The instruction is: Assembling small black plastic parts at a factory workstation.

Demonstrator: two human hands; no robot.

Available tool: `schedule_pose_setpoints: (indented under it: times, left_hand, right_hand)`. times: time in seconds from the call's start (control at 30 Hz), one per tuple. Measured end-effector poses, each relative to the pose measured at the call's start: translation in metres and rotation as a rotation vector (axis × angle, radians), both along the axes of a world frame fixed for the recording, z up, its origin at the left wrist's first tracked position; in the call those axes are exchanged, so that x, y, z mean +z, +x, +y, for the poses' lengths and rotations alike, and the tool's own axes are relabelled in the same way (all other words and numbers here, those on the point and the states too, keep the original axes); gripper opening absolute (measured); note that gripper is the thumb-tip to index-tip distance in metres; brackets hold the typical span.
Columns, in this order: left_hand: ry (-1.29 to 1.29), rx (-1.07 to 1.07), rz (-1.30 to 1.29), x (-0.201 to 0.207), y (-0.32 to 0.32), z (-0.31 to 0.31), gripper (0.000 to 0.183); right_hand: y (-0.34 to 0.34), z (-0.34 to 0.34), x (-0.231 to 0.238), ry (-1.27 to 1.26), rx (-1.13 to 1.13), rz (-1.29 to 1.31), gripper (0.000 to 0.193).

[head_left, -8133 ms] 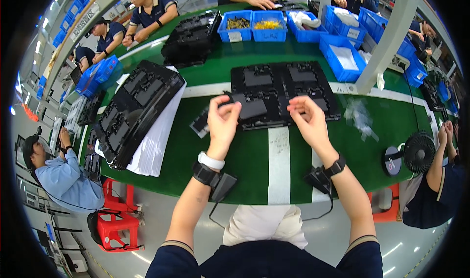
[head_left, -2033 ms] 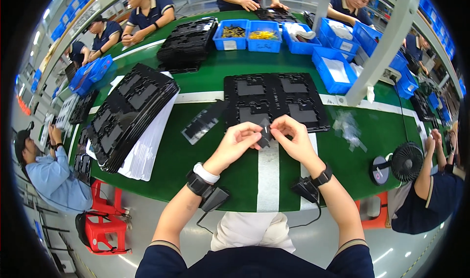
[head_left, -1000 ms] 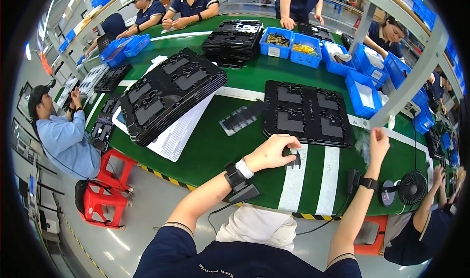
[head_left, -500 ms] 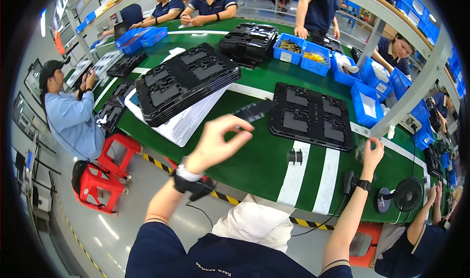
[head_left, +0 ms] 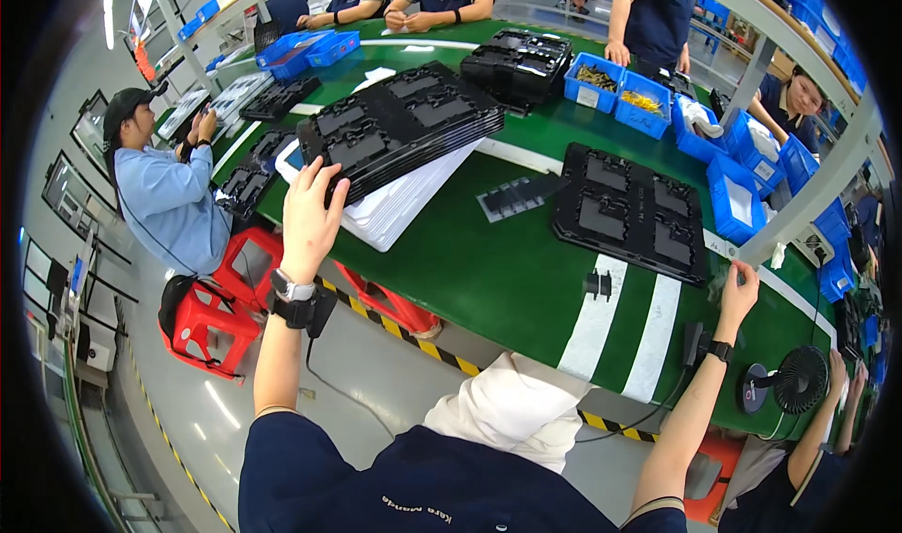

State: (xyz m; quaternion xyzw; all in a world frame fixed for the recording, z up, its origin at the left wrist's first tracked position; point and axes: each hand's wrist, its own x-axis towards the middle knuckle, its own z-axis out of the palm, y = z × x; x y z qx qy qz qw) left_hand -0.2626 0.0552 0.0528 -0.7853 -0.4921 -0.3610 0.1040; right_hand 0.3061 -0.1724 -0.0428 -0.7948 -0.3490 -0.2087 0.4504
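Hands (head_left: 310,218) farther apart, one at trays (head_left: 399,124)

Head-worn fisheye — single view, from above; faces down across green table (head_left: 470,275)

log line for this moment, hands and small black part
left hand: spread at tray stack's left end | right hand: right of lone tray | small black part: on white stripe
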Motion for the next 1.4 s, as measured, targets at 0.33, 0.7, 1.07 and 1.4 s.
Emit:
schedule_pose_setpoints:
  times: [0.33, 0.7, 1.07, 1.4]
  left_hand:
    - [0.065, -0.066, -0.241, -0.012, -0.031, -0.017, 0.029]
    - [-1.269, -0.268, -1.461, -0.009, -0.048, -0.008, 0.047]
    - [-1.216, -0.568, -1.889, -0.021, -0.034, -0.032, 0.057]
    - [-1.058, -0.509, -1.848, -0.013, -0.026, -0.04, 0.033]
  right_hand:
    - [0.009, 0.004, -0.003, 0.064, 0.01, 0.064, 0.015]
    - [0.006, 0.004, -0.004, 0.145, 0.083, 0.111, 0.015]
    - [0.012, 0.008, -0.005, 0.176, 0.163, 0.224, 0.015]
    - [0.016, 0.007, -0.014, 0.212, 0.177, 0.314, 0.017]
